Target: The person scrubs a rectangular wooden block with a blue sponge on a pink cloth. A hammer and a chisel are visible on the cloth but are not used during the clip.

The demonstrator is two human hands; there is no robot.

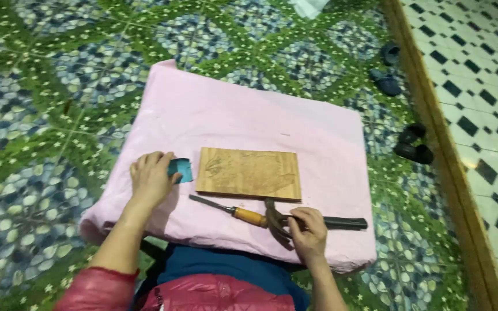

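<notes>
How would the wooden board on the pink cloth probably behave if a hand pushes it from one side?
The wooden board looks flat and stiff, so it would probably slide as one piece, not bend. It lies on the soft pink cloth, which may wrinkle and drag with it. Lying flat, it seems unlikely to tip or roll.

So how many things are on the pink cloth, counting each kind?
Wooden board: 1
Chisel with an orange handle: 1
Hammer, under the right hand: 1
Blue-green piece, at the left hand: 1
Total on the pink cloth: 4
</notes>
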